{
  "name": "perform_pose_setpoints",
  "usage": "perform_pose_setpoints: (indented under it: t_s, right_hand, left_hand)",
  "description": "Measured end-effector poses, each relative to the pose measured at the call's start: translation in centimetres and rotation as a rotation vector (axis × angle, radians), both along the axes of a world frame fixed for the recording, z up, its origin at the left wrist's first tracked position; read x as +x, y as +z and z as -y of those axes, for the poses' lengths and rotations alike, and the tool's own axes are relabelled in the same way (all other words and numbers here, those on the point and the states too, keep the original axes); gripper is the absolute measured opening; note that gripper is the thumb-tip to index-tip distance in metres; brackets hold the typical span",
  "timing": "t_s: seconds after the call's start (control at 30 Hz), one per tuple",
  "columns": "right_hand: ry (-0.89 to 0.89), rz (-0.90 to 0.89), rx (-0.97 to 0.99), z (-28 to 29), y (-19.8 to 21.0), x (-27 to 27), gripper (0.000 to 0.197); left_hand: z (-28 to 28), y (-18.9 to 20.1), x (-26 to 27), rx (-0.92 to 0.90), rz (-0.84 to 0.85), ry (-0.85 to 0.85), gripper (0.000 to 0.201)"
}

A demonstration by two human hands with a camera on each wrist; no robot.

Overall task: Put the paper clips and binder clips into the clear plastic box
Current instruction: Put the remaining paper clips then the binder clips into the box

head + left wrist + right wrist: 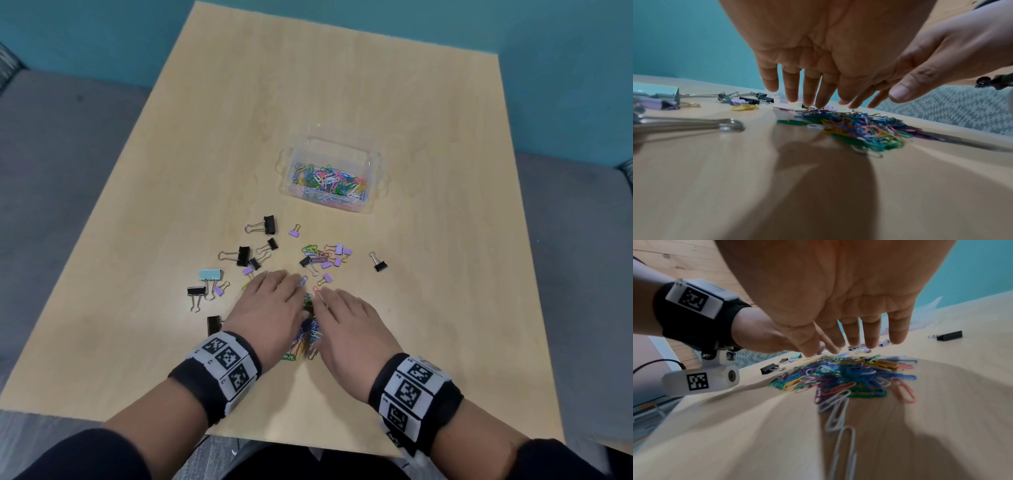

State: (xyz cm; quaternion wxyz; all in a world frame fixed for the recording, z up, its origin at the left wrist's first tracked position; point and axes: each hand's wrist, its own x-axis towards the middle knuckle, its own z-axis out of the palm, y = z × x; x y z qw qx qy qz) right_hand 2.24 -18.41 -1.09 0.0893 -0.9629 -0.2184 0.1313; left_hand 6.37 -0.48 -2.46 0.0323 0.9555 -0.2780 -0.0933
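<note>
A pile of coloured paper clips (307, 330) lies on the table between my two hands, and shows close up in the wrist views (855, 128) (840, 374). My left hand (272, 298) is on the pile's left, palm down with fingers straight (807, 91). My right hand (344, 315) is on its right in the same pose (871, 334). Neither holds anything. The clear plastic box (375, 161) stands farther back with many paper clips inside. Black binder clips (269, 224), purple ones (294, 233) and a light blue one (210, 274) lie scattered beyond my hands.
A smaller cluster of paper clips and purple binder clips (323, 255) sits between my hands and the box. One black binder clip (379, 264) lies apart at the right. The wooden table (342, 85) stretches far back; its near edge is just under my wrists.
</note>
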Motion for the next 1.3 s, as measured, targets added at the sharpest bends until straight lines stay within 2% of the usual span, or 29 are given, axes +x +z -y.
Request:
perform_pose_setpoints:
  t_s: [0.2,0.53,0.63,0.77,0.9,1.07,1.3]
  right_hand:
    - [0.004,0.000,-0.072,-0.2,-0.6,2.2,0.055]
    - [-0.084,-0.050,-0.080,2.5,-0.7,1.4,0.051]
    - [-0.138,-0.062,-0.084,3.7,-0.7,1.7,0.052]
    - [-0.232,-0.060,-0.093,5.1,-0.6,2.6,0.052]
    - [-0.234,-0.016,-0.087,5.1,-0.1,2.7,0.055]
    - [-0.195,0.007,-0.064,3.7,-0.3,2.5,0.054]
    - [-0.134,-0.009,-0.034,2.3,-0.6,2.2,0.052]
  left_hand:
    - [1.0,-0.1,2.1,0.070,-0.062,0.013,0.050]
    - [-0.6,-0.2,2.2,0.111,-0.054,0.023,0.053]
    - [-0.4,0.1,2.5,0.096,-0.020,0.020,0.046]
    - [0.5,0.9,2.6,0.036,0.084,0.049,0.026]
    - [1.5,1.0,2.6,0.047,0.078,-0.008,0.050]
    - [0.9,0.9,2.7,0.147,0.024,0.016,0.036]
    - [-0.9,1.5,3.4,0.212,-0.020,0.087,0.045]
